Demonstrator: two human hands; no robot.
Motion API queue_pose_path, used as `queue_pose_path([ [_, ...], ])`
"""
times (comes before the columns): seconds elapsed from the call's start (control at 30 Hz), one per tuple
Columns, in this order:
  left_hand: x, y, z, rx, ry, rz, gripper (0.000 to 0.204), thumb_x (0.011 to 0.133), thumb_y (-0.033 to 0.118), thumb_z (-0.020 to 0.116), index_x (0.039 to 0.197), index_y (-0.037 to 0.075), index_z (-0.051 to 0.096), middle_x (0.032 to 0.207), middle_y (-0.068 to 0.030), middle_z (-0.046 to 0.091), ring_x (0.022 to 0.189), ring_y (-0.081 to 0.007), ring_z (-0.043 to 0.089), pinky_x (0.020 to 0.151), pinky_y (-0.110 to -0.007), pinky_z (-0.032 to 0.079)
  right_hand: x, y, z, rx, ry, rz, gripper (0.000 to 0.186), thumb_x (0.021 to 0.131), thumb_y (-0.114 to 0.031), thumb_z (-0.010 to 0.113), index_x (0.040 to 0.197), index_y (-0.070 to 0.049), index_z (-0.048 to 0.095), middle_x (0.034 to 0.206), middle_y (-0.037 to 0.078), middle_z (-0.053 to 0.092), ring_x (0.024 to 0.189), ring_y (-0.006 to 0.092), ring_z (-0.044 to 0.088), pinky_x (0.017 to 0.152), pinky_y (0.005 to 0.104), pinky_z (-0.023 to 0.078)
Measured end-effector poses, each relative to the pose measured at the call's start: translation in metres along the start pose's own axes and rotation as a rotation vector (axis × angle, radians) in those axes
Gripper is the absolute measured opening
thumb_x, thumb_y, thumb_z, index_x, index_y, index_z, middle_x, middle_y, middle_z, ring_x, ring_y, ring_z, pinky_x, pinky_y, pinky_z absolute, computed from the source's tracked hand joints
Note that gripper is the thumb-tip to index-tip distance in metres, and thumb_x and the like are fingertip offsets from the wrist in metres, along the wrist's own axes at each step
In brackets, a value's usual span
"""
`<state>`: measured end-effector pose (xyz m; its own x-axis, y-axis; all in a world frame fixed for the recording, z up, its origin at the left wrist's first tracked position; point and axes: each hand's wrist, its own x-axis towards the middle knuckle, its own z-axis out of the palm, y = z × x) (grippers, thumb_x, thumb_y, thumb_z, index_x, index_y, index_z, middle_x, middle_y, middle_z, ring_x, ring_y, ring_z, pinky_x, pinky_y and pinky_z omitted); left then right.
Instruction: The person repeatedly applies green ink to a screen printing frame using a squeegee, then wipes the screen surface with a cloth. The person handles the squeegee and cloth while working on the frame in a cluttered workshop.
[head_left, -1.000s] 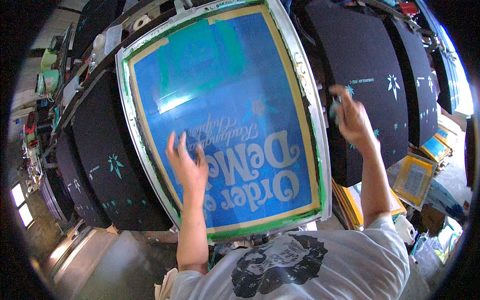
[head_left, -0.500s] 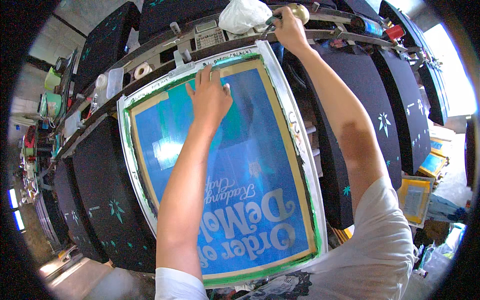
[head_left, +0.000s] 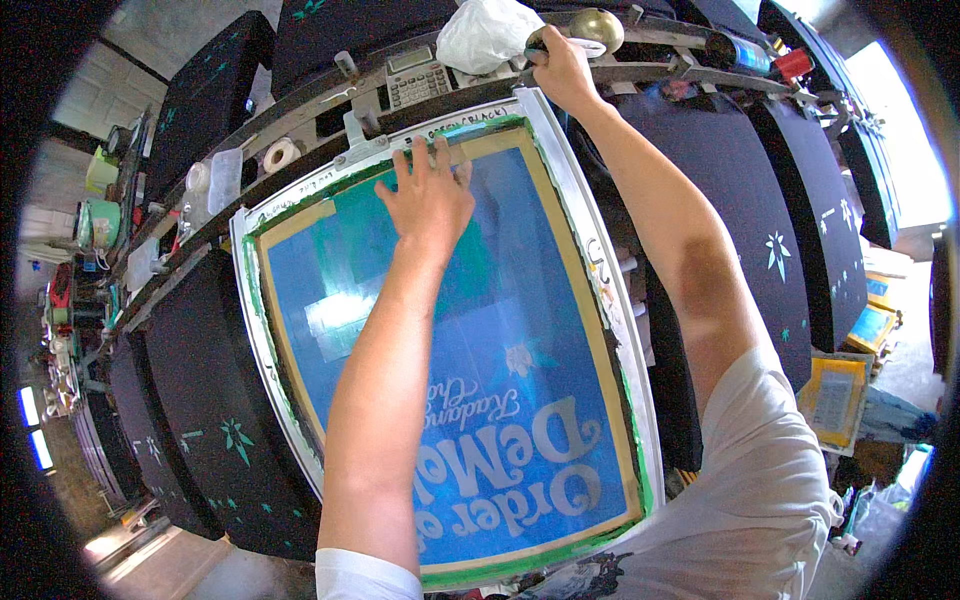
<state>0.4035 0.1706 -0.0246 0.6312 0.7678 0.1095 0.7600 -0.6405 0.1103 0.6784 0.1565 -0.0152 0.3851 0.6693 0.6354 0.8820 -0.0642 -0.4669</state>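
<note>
blue mesh screen [head_left: 500,260]: large pale ornate lettering [head_left: 555,432], two lines, upside down in this view, left part hidden; beyond it smaller script lettering [head_left: 495,404], likewise inverted, partly hidden. white frame [head_left: 617,325]: dark handwritten capitals [head_left: 468,121] along far rail, bigger dark scrawl [head_left: 598,260] on right rail. calculator [head_left: 418,85]: key markings too small to read. black cloth [head_left: 205,385] at left: tiny pale print [head_left: 192,437], illegible.
</note>
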Motion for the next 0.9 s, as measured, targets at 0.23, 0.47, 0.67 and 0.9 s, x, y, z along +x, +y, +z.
queue_pose_path([
  [0.23, -0.003, 0.0, -0.004, 0.035, -0.019, -0.023, 0.054, 0.101, 0.045, 0.046, 0.147, 0.018, 0.046, 0.155, -0.0114, 0.037, 0.142, -0.0357, 0.036, 0.102, -0.074, 0.031, -0.001, 0.001, 0.002, 0.061, -0.039, 0.12, 0.023, 0.087, -0.007, 0.063, 0.11, -0.003, 0.061, 0.094, 0.024, 0.068, 0.09, 0.0411, 0.066, 0.079, 0.0438, 0.05],
  [0.47, -0.002, 0.001, -0.009, -0.045, -0.033, -0.032, 0.053, 0.099, 0.037, 0.053, 0.147, 0.015, 0.047, 0.154, -0.0103, 0.036, 0.143, -0.0352, 0.032, 0.103, -0.072, 0.031, -0.002, 0.011, 0.002, 0.122, 0.086, 0.285, 0.03, 0.082, -0.008, 0.065, 0.112, -0.005, 0.066, 0.102, 0.022, 0.07, 0.1, 0.0418, 0.066, 0.087, 0.0458, 0.051],
  [0.67, -0.001, -0.024, -0.003, -0.291, -0.126, 0.104, 0.056, 0.102, 0.039, 0.047, 0.153, 0.021, 0.037, 0.158, -0.0084, 0.033, 0.147, -0.0333, 0.03, 0.109, -0.073, 0.024, 0.023, 0.015, -0.052, 0.016, 0.361, 0.181, 0.024, 0.09, -0.011, 0.066, 0.113, -0.005, 0.066, 0.106, 0.014, 0.07, 0.098, 0.0253, 0.064, 0.084, 0.0386, 0.05],
  [0.9, -0.216, -0.149, -0.07, -0.23, 0.096, 0.123, 0.049, 0.092, 0.004, 0.061, 0.139, 0.008, 0.052, 0.15, -0.0161, 0.04, 0.136, -0.0375, 0.042, 0.112, -0.052, 0.034, -0.102, -0.101, -0.146, 0.459, -0.223, 0.47, 0.027, 0.097, -0.008, 0.057, 0.123, -0.008, 0.06, 0.099, 0.006, 0.064, 0.088, 0.0152, 0.059, 0.076, 0.032, 0.05],
])
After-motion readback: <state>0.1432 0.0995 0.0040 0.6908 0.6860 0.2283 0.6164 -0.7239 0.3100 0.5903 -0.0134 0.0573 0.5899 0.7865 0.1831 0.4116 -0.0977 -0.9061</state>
